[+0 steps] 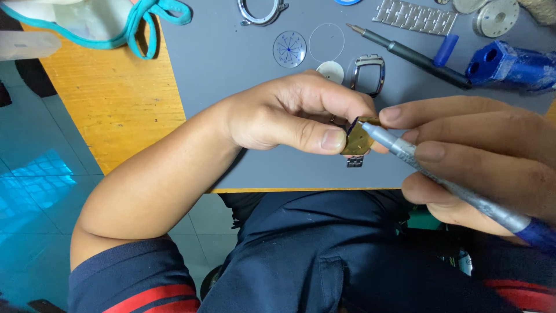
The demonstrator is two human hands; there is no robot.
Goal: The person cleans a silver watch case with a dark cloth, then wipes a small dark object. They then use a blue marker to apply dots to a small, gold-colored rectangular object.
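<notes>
**Reader:** What is the person holding, and where is it?

**Describer:** A small gold-coloured watch case (357,141) sits pinched between the thumb and fingers of the left hand (289,113), raised just above the near edge of a grey work mat (231,64). The right hand (480,156) is closed around a slim silver tool with a blue handle end (446,182), and its tip touches the top of the case.

**Reader:** How would that case handle?

**Describer:** It looks light, rigid and smooth, so likely slippery, and probably delicate inside. The edges, where the thumb presses now, seem the safest place to grip; the face should stay untouched.

**Reader:** What lies around it?

**Describer:** Just below the case, a short piece of metal bracelet link (354,162) shows. Further back on the mat lie 1 silver rectangular watch case (369,73), a small white disc (330,71), a clear dial with blue spokes (289,49), a thin clear crystal ring (326,42), a round bezel (262,11), a metal link bracelet (414,17), a dark screwdriver with a blue cap beside it (414,56), a round silver die (496,17) and a blue case holder (509,66). The mat rests on a wooden table (110,98), with a teal-edged cloth mask (98,20) at the far left.

**Reader:** What cannot be made out?

**Describer:** The fingers cover most of the case, so its face and back are hidden. The exact tool tip is too small to read, and the handle runs off the frame's right edge.
</notes>
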